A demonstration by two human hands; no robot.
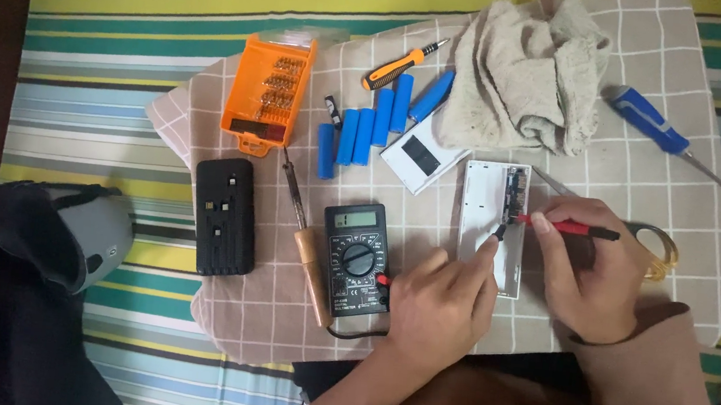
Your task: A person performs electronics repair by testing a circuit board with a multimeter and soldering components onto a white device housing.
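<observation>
Right of the black multimeter (357, 259), a white opened power bank (492, 224) lying flat, left hand (439, 303) pinching a black probe (499, 232) onto its near edge, right hand (588, 268) gripping a red probe (565, 225) touching its circuit board, blue battery cells (363, 132) behind the meter.

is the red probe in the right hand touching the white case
Touching. The head view shows the red probe, held by the right hand, with its tip resting on the white case.

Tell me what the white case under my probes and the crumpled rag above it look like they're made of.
White case: likely matte moulded plastic, going by its flat faces and straight edges. Rag: soft woven cotton-like cloth, beige, with limp folds and a nubby texture.
</observation>
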